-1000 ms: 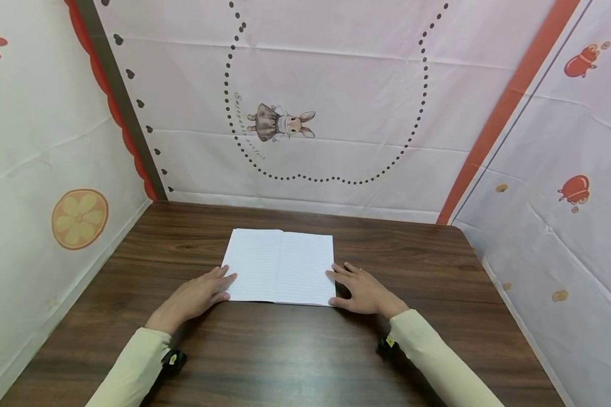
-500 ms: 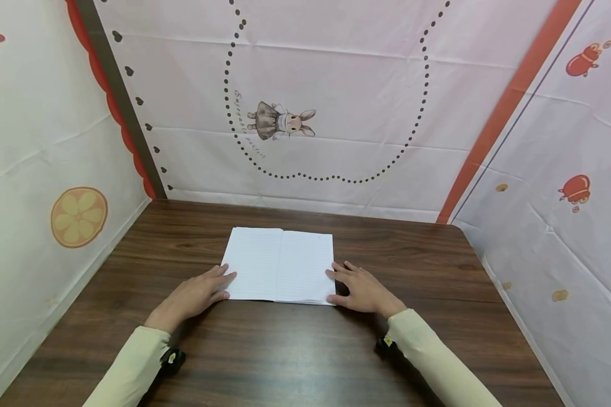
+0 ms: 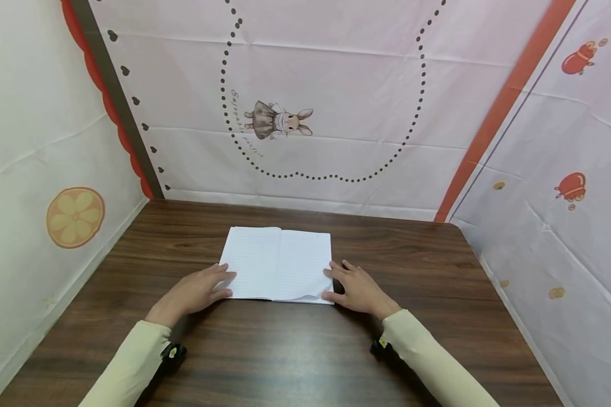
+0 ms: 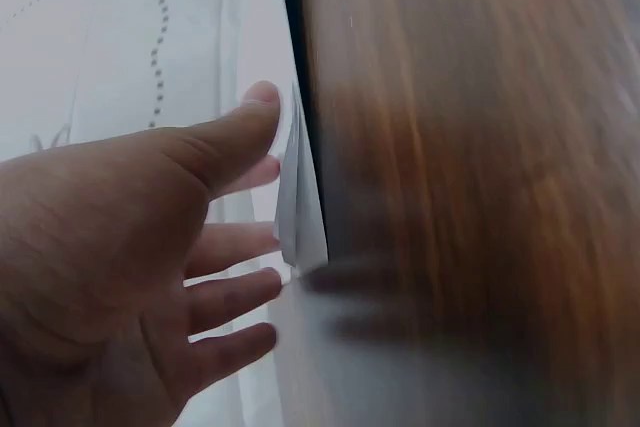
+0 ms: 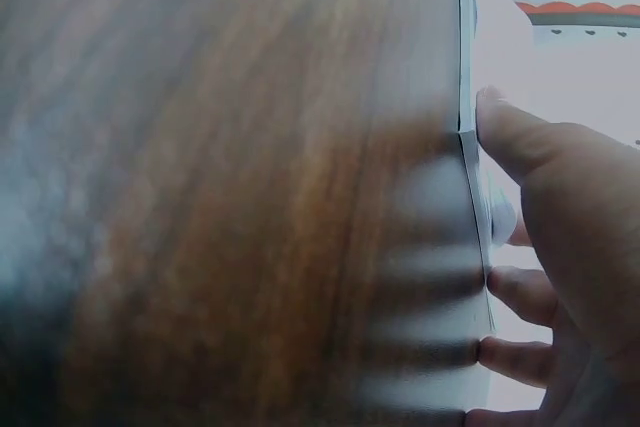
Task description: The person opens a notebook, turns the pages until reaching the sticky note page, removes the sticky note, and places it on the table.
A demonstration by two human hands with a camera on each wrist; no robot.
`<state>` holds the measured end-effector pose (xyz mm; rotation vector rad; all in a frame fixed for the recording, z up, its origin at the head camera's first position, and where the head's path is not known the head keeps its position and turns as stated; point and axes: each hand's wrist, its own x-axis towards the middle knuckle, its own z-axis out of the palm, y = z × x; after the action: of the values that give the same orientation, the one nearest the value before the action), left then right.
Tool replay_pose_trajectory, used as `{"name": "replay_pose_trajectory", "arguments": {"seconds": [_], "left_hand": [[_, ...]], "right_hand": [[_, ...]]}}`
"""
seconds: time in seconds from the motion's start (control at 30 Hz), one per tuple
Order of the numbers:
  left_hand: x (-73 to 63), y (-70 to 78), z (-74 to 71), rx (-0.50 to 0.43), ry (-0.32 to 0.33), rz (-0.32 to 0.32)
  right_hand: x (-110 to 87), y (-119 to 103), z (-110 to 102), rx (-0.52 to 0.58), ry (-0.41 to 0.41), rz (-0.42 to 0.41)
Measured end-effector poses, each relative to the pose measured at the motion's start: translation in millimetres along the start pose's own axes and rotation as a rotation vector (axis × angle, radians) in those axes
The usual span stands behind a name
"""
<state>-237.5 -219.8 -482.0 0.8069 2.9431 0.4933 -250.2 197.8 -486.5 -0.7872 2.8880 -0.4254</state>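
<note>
An open notebook (image 3: 280, 260) with blank lined pages lies flat on the table. In the head view my left hand (image 3: 190, 291) rests at its lower left corner, fingers spread over the page edge. The left wrist view shows the same hand (image 4: 110, 257) with its thumb along the page and its fingers extended beside slightly lifted sheets (image 4: 300, 197). My right hand (image 3: 361, 288) touches the lower right corner, thumb and index finger apart on the page. Near that thumb a page corner (image 3: 315, 293) bows up. The right wrist view shows the right fingers (image 5: 525, 292) along the notebook's edge.
The dark wood table (image 3: 295, 356) extends around the notebook on every side. A printed white cloth (image 3: 346, 113) hangs behind it, with further cloth walls to the left (image 3: 25, 147) and right (image 3: 554, 158). A dark device (image 3: 174, 357) is strapped under the left sleeve.
The lower right page corner has curled up and inward by my right thumb, which has shifted slightly left. My left hand stays almost in place.
</note>
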Motion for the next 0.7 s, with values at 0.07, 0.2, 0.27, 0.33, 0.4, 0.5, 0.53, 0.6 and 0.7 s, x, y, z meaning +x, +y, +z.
{"name": "replay_pose_trajectory", "arguments": {"seconds": [0.07,0.2,0.27,0.33,0.4,0.5,0.53,0.6,0.7], "left_hand": [[5.8,5.1,0.9,0.048,0.032,0.009],[22.1,19.5,5.7,0.153,0.162,0.068],[31.9,28.4,8.6,0.169,0.243,0.119],[42.5,39.0,11.5,0.158,0.308,0.192],[52.4,51.1,14.5,0.136,0.341,0.267],[65.9,70.1,20.6,0.107,0.334,0.35],[70.1,76.5,23.1,0.103,0.323,0.368],[77.6,89.6,27.3,0.104,0.295,0.392],[87.7,107.3,33.5,0.13,0.247,0.427]], "right_hand": [[-0.2,1,0,0.005,-0.001,0.001],[-0.3,2,1,0.007,0.003,-0.003],[0.2,2,1,0.005,0.004,-0.004],[0.5,1,0,0.005,0.009,-0.005],[0.8,0,-1,0.006,0.01,-0.006],[1.5,0,-1,0.005,0.008,-0.006],[1.5,0,0,0.005,0.01,-0.007],[1.6,1,1,-0.001,0.008,-0.003],[0.9,3,3,-0.011,0.009,0.003]]}}
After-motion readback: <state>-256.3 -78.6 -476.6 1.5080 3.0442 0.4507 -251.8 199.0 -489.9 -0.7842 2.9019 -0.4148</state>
